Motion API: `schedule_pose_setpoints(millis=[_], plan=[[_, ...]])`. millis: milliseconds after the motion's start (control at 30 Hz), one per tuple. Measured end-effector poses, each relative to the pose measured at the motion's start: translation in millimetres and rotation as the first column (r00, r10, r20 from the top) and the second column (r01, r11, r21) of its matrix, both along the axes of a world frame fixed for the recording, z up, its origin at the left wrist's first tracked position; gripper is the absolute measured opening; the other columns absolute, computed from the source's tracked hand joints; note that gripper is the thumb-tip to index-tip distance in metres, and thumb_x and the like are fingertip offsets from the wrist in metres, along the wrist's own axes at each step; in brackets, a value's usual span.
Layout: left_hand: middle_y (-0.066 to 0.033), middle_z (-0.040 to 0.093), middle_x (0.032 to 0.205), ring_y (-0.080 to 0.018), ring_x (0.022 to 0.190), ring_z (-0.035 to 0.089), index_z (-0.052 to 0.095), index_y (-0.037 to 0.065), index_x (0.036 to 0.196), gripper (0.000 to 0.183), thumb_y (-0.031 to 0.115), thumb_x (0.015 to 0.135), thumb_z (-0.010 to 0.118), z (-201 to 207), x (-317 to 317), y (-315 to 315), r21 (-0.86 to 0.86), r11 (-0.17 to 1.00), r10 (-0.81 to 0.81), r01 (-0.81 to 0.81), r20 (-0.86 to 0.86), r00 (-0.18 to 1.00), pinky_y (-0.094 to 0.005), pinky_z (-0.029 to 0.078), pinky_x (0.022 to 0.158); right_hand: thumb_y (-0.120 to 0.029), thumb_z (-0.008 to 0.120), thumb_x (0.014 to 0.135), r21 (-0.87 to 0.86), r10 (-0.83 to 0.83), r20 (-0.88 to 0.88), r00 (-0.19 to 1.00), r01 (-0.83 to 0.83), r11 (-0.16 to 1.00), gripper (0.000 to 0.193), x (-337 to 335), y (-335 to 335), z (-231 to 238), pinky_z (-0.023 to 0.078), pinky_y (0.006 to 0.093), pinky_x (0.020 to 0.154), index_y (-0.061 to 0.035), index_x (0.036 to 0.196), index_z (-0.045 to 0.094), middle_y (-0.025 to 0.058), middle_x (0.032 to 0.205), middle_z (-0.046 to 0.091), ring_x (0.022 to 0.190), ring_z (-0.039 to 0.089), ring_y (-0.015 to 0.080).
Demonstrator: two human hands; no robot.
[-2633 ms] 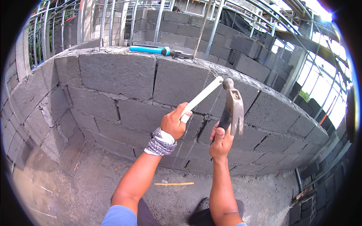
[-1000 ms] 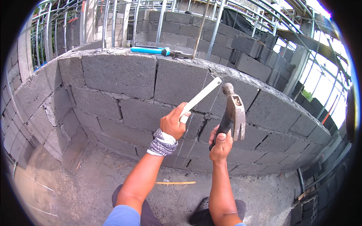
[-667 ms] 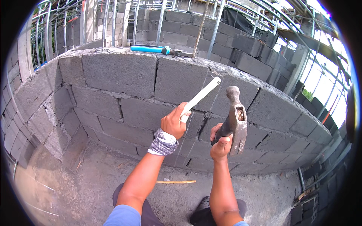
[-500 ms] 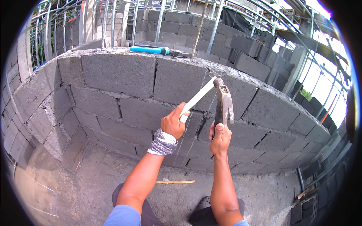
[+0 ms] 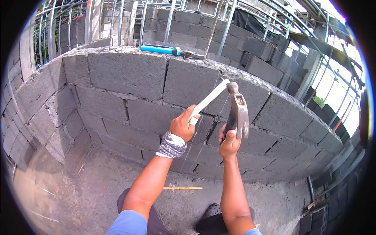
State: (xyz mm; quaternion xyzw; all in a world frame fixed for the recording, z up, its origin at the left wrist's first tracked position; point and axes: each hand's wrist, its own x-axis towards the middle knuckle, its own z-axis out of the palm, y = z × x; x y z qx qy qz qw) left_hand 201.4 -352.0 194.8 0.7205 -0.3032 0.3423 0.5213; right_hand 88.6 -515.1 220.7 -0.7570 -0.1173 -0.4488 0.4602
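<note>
My left hand is closed around the lower end of a slim white strip, which slants up and right in front of a grey block wall. Whether it is plastic or wood I cannot make out. A patterned cloth is wrapped around my left wrist. In my right hand is a claw hammer, gripped by its dark handle with the head up. The hammer's striking face is close beside the strip's upper end, and its claw points down toward me. Pliers with blue handles lie on top of the wall.
A thin steel bar rises behind the wall, near the pliers. Metal scaffold poles and more block walls stand beyond. On the concrete floor lies a narrow wooden stick, near my feet.
The hammer head has shifted slightly right and down, opening a small gap from the strip's upper end. The strip and my left hand have moved slightly right within the view.
</note>
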Motion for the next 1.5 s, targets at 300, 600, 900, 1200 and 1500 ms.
schedule_pose_setpoints(millis=[300,600,900,1200,1500], plan=[[-0.0227,0.076,0.107,-0.0472,0.095,0.074,0.06,0.013,0.14,0.036,0.025,0.106,0.063,-2.7,2.4,0.2,-0.006,1.0,-0.023,0.022,-0.036,0.999,-0.0505,0.059,0.077,-0.081,0.035,0.103,0.055,0.011,0.132,0.991,-0.018,0.998,0.081,2.7,-0.8,-3.2,0.038,0.0276,0.049,-0.0057,0.081,0.054,0.0005,0.063,0.05,0.054,0.049,0.0102],[-0.0163,0.077,0.095,-0.0348,0.082,0.076,0.06,0.009,0.139,0.035,0.027,0.109,0.06,-13.0,11.2,-7.2,-0.111,0.99,-0.088,0.091,0.032,0.996,-0.0414,0.056,0.067,-0.077,0.038,0.105,0.142,0.091,0.103,0.99,-0.105,0.984,0.077,-1.5,-8.3,-16.2,0.036,0.0296,0.046,-0.0052,0.082,0.056,0.0014,0.06,0.051,0.051,0.05,0.0107],[-0.0018,0.058,0.077,-0.0087,0.066,0.051,0.061,0.007,0.139,0.038,0.033,0.111,0.057,-15.8,8.0,-8.7,-0.251,0.932,-0.307,0.261,-0.164,0.937,-0.0291,0.042,0.059,-0.082,0.038,0.101,0.332,0.148,0.052,0.988,-0.157,0.93,0.082,-5.4,-8.3,-17.9,0.041,0.0277,0.051,-0.0016,0.096,0.055,0.0047,0.068,0.054,0.055,0.053,0.0131],[-0.0082,0.064,0.079,-0.0136,0.066,0.056,0.06,0.008,0.14,0.037,0.028,0.11,0.057,-5.7,-1.1,-9.6,-0.205,0.966,-0.186,0.159,-0.116,0.976,-0.0333,0.045,0.061,-0.087,0.037,0.097,0.192,0.099,0.07,0.993,-0.111,0.975,0.089,-23.8,0.6,4.8,0.04,0.0272,0.05,-0.0009,0.092,0.056,0.0044,0.067,0.054,0.056,0.052,0.0119],[-0.0121,0.07,0.087,-0.0198,0.074,0.066,0.061,0.008,0.14,0.037,0.03,0.11,0.055,-3.9,1.6,-7.3,-0.173,0.974,-0.179,0.146,-0.19,0.965,-0.0367,0.051,0.069,-0.059,0.055,0.107,-0.137,0.026,0.076,0.997,-0.015,0.99,0.062,-55.1,6.4,75.2,0.044,0.0303,0.054,0.0027,0.111,0.065,0.0051,0.073,0.059,0.059,0.056,0.0117]])
